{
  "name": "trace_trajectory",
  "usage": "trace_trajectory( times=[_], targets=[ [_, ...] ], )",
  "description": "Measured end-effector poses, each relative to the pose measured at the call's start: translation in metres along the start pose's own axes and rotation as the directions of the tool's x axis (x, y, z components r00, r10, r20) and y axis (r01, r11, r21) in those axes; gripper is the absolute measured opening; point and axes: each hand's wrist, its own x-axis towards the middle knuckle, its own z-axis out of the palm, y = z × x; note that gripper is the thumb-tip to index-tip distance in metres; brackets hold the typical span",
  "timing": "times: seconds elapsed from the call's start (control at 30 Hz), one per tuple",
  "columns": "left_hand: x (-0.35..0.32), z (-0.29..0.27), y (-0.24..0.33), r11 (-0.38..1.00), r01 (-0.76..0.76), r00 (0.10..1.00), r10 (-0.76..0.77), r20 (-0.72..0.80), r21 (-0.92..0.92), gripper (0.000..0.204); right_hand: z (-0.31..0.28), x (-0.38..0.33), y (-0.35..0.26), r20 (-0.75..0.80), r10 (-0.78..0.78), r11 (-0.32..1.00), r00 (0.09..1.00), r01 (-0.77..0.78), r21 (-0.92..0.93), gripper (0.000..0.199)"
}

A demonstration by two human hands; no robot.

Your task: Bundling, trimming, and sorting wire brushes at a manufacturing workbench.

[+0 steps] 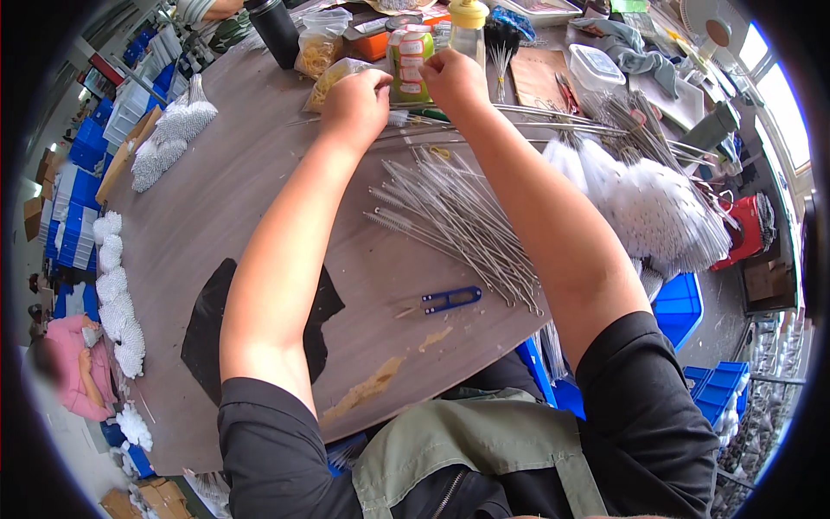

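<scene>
Both my arms reach to the far side of the table. My left hand (356, 105) is closed, fingers bent together, in front of a clear bag of yellow rubber bands (329, 80); what it holds, if anything, is hidden. My right hand (458, 84) is pinched closed beside a green can-shaped container (405, 62) with white, red-edged labels; I cannot make out anything between its fingers. A clear bottle with a yellow top (468, 26) stands behind that hand. Nearer lie a loose pile of thin wire brushes (454, 212) and blue thread snips (451, 299).
Bundled white-bristled brushes (644, 203) lie at the right, long metal rods (553, 121) across the back. A black sheet (207, 329) is under my left forearm. More brush bundles (177, 130) line the left edge. A black bottle (274, 33) stands far left. Someone in pink (79, 368) sits at left.
</scene>
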Motion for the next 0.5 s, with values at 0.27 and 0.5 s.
trace_trajectory(
  times=[0.27, 0.5],
  targets=[
    [0.021, 0.031, -0.028, 0.985, 0.141, 0.953, -0.163, 0.255, 0.1, 0.014, 0.012, -0.012, 0.004, 0.148, 0.156, 0.974, 0.977, -0.127, -0.188, 0.019],
    [0.031, 0.015, -0.026, 0.95, -0.272, 0.955, 0.286, -0.077, 0.152, 0.071, 0.017, -0.017, 0.0, 0.186, 0.267, 0.938, 0.945, -0.211, -0.274, 0.021]
  ],
)
